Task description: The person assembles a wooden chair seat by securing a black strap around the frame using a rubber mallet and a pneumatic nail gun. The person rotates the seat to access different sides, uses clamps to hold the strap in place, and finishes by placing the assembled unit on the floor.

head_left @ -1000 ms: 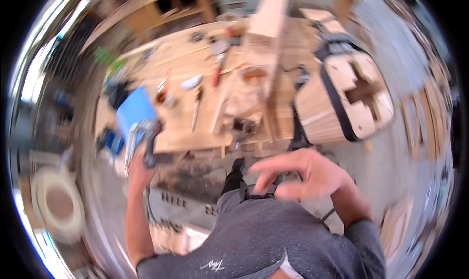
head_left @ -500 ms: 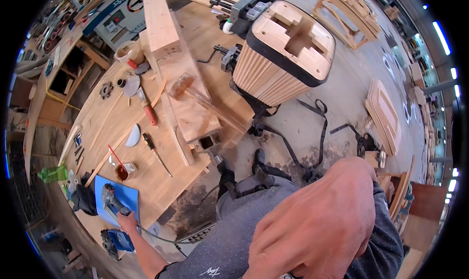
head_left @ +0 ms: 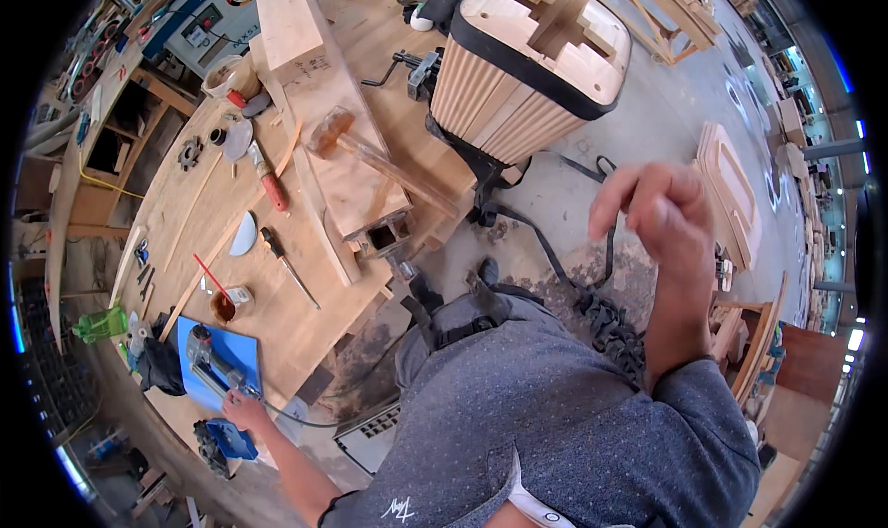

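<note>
My left hand (head_left: pixel 242 410) is closed on the rear end of a grey and black air nailer (head_left: pixel 207 360) with a hose. The nailer rests over a blue board (head_left: pixel 242 357) at the workbench's near left corner. On the right, my right hand (head_left: pixel 661 209) is raised above the floor in front of my shoulder. Its fingers are loosely bent and apart, and I see nothing in them. A small open blue case (head_left: pixel 231 440) lies just below my left hand. Close by stands a cup of brown glue (head_left: pixel 225 306) with a red stick in it.
A wooden mallet (head_left: pixel 384 163) lies on a thick timber beam (head_left: pixel 351 195) on the workbench (head_left: pixel 277 338). A screwdriver (head_left: pixel 289 264) and a red-handled scraper (head_left: pixel 268 181) lie left of it. Beyond stands a ribbed wooden block (head_left: pixel 504 103) in a black strap. Straps (head_left: pixel 546 251) trail over the floor.
My right hand has moved away from near my face, up and forward to the right. My left hand stays on the air nailer. The view has shifted slightly.
</note>
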`<state>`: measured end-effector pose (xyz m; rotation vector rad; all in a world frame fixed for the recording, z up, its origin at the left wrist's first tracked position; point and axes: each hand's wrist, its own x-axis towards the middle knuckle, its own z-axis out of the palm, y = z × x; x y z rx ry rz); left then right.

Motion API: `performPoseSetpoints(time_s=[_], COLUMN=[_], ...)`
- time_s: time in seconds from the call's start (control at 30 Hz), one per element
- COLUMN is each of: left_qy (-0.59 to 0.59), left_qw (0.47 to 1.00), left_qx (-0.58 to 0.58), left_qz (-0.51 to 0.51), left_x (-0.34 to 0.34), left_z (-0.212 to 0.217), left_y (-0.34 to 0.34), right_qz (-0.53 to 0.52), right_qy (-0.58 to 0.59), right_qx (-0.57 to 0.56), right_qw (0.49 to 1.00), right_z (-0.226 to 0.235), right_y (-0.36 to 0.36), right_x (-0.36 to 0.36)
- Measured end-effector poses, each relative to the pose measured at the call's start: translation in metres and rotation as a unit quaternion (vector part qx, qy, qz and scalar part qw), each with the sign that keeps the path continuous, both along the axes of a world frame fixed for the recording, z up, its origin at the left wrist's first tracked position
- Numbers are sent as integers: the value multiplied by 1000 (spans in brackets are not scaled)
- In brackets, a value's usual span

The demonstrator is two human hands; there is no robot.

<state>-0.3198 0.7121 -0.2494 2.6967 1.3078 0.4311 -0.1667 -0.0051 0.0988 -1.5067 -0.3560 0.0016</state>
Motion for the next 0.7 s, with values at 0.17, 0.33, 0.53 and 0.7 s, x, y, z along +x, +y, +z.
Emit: performPoseSetpoints(time_s=[0.17,0.33,0.53,0.7], left_qy=[-134,-196,-245,-238], left_qw=[988,958,858,758], left_qx=[-26,-107,-141,-138], left_qz=[-68,-177,-428,-592], left_x=[20,74,138,191], left_z=[36,101,156,220], left_y=[-72,-186,-320,-465], right_qz=[-138,-168,-229,-266], right_qy=[42,79,96,85], right_qx=[78,120,117,146], right_qw=[987,975,962,949], right_z=[-24,-40,-53,-75], right_y=[-44,-73,-120,-175], right_x=[5,1,-29,-65])
